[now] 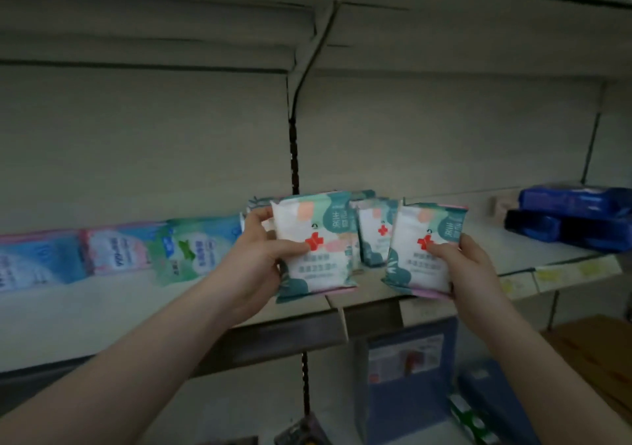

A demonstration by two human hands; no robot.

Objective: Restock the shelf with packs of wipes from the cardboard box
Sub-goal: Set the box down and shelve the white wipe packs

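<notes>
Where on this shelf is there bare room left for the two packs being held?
Bare shelf lies between the standing red-cross packs and the dark blue packs; also a front strip before the green pack. Crowded behind the left hand.

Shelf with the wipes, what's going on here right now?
A person is restocking the shelf. The left hand grips one red-cross pack of wipes and the right hand grips a second pack, both held upright at the shelf's front edge. Matching packs stand just behind them. Other wipes in blue, pink and green line the shelf to the left, and dark blue packs lie to the right.
</notes>
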